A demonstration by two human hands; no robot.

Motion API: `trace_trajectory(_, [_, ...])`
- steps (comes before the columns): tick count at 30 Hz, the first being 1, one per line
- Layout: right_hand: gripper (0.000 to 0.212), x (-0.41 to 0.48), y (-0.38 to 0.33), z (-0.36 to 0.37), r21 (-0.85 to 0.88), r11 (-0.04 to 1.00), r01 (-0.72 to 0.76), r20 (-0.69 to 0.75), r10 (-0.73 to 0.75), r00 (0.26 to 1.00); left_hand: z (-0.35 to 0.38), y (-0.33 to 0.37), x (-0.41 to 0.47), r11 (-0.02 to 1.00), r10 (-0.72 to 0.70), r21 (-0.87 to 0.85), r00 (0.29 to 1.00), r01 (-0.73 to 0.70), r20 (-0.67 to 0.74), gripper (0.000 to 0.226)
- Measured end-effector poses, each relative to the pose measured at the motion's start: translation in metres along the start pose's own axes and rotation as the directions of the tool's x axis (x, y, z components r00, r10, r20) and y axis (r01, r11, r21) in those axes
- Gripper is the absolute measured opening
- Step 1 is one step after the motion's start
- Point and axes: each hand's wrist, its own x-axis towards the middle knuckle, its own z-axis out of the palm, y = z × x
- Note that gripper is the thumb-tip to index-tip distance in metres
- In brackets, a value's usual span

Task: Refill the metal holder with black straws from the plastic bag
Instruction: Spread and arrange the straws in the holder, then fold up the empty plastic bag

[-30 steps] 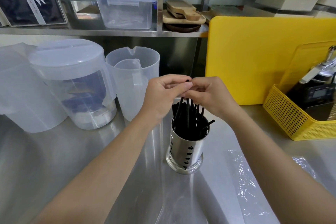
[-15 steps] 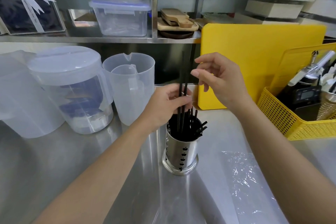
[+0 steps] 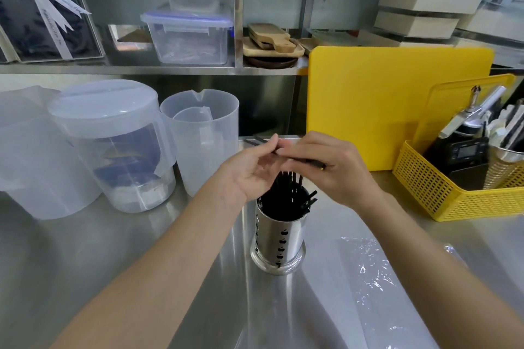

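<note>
Our left hand point(image 3: 252, 170) and right hand point(image 3: 331, 164) both pinch a few black straws point(image 3: 256, 141) sideways over the metal holder point(image 3: 279, 238).

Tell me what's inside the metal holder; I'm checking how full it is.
The metal holder holds many black straws standing upright, tips above the rim, some leaning right. Its wall hides their lower parts and the bottom; both hands cover the tallest tips.

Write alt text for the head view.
Two hands, left and right, hold a few black straws level above a metal holder already full of straws, on a steel counter. A clear plastic bag lies to its right, plastic jugs to its left.
</note>
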Motion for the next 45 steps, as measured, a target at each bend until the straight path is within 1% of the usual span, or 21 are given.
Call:
trace_trajectory(2, [0.021, 0.002, -0.006, -0.005, -0.018, 0.996, -0.088, -0.175, 0.083, 0.981, 0.000, 0.002, -0.004, 0.998, -0.040, 0.052, 0.998, 0.042, -0.046, 0.026])
trace_trajectory(3, [0.020, 0.003, -0.009, -0.008, -0.021, 0.989, -0.143, -0.285, 0.131, 0.949, -0.002, 0.003, -0.004, 0.994, -0.034, 0.100, 0.994, 0.044, -0.103, 0.033])
trace_trajectory(5, [0.016, 0.006, -0.010, -0.018, 0.040, 0.977, -0.211, -0.460, 0.205, 0.864, -0.011, 0.004, 0.000, 0.981, 0.077, 0.194, 0.964, -0.027, -0.255, 0.037])
trace_trajectory(6, [0.015, 0.008, -0.011, -0.023, 0.095, 0.970, -0.226, -0.475, 0.244, 0.845, -0.015, 0.005, 0.001, 0.964, 0.170, 0.250, 0.930, -0.089, -0.327, 0.033])
trace_trajectory(7, [0.015, 0.010, -0.012, -0.027, 0.132, 0.960, -0.246, -0.441, 0.279, 0.853, -0.017, 0.005, 0.002, 0.932, 0.272, 0.332, 0.887, -0.147, -0.372, 0.027])
trace_trajectory(8, [0.016, 0.011, -0.012, -0.029, 0.137, 0.952, -0.274, -0.372, 0.305, 0.877, -0.019, 0.004, 0.001, 0.877, 0.375, 0.441, 0.847, -0.193, -0.375, 0.022])
trace_trajectory(9, [0.017, 0.011, -0.012, -0.029, 0.119, 0.944, -0.309, -0.282, 0.330, 0.901, -0.019, 0.003, -0.001, 0.796, 0.473, 0.558, 0.816, -0.235, -0.331, 0.018])
trace_trajectory(11, [0.022, 0.008, -0.011, -0.021, 0.073, 0.910, -0.409, -0.075, 0.414, 0.907, -0.020, -0.002, -0.003, 0.621, 0.595, 0.710, 0.790, -0.333, -0.150, 0.011])
trace_trajectory(12, [0.025, 0.006, -0.010, -0.014, 0.044, 0.886, -0.462, 0.029, 0.461, 0.887, -0.021, -0.005, -0.003, 0.562, 0.607, 0.737, 0.793, -0.374, -0.060, 0.009])
trace_trajectory(15, [0.027, -0.005, -0.001, 0.012, -0.091, 0.831, -0.549, 0.257, 0.552, 0.793, -0.025, -0.017, 0.000, 0.463, 0.584, 0.769, 0.804, -0.440, 0.109, 0.007])
trace_trajectory(16, [0.028, -0.009, 0.002, 0.020, -0.136, 0.820, -0.557, 0.290, 0.570, 0.769, -0.028, -0.021, 0.002, 0.429, 0.576, 0.787, 0.806, -0.443, 0.140, 0.005])
trace_trajectory(18, [0.029, -0.017, 0.008, 0.030, -0.205, 0.804, -0.559, 0.307, 0.595, 0.743, -0.032, -0.025, 0.003, 0.383, 0.560, 0.817, 0.812, -0.431, 0.166, 0.013])
trace_trajectory(21, [0.019, -0.023, 0.014, 0.034, -0.197, 0.802, -0.564, 0.253, 0.598, 0.761, -0.041, -0.027, 0.003, 0.343, 0.543, 0.850, 0.823, -0.400, 0.168, 0.023])
trace_trajectory(25, [0.016, -0.023, 0.017, 0.028, -0.172, 0.799, -0.576, 0.168, 0.600, 0.782, -0.044, -0.027, 0.000, 0.292, 0.548, 0.872, 0.816, -0.394, 0.185, 0.026])
trace_trajectory(27, [0.015, -0.022, 0.016, 0.020, -0.171, 0.799, -0.577, 0.144, 0.600, 0.787, -0.037, -0.027, -0.003, 0.204, 0.554, 0.891, 0.798, -0.406, 0.236, 0.026])
trace_trajectory(30, [0.018, -0.026, 0.012, -0.001, -0.174, 0.796, -0.580, 0.099, 0.600, 0.794, -0.015, -0.029, -0.014, 0.056, 0.553, 0.882, 0.751, -0.467, 0.362, 0.036])
trace_trajectory(35, [0.019, -0.068, 0.012, -0.043, -0.214, 0.747, -0.629, -0.004, 0.644, 0.765, 0.021, -0.063, -0.028, -0.143, 0.436, 0.805, 0.693, -0.576, 0.574, 0.039])
trace_trajectory(38, [0.020, -0.112, 0.010, -0.063, -0.330, 0.640, -0.694, -0.036, 0.727, 0.686, 0.027, -0.104, -0.023, -0.173, 0.295, 0.794, 0.739, -0.583, 0.606, 0.041])
trace_trajectory(41, [0.030, -0.163, 0.010, -0.079, -0.385, 0.504, -0.773, -0.036, 0.829, 0.559, 0.024, -0.153, -0.011, -0.233, 0.092, 0.807, 0.814, -0.543, 0.574, 0.055])
trace_trajectory(43, [0.039, -0.197, 0.010, -0.088, -0.408, 0.410, -0.816, -0.041, 0.884, 0.465, 0.017, -0.184, -0.003, -0.277, -0.004, 0.808, 0.842, -0.519, 0.539, 0.063])
trace_trajectory(45, [0.049, -0.233, 0.010, -0.093, -0.444, 0.315, -0.839, -0.060, 0.923, 0.379, 0.009, -0.211, 0.002, -0.318, -0.082, 0.797, 0.852, -0.513, 0.516, 0.064])
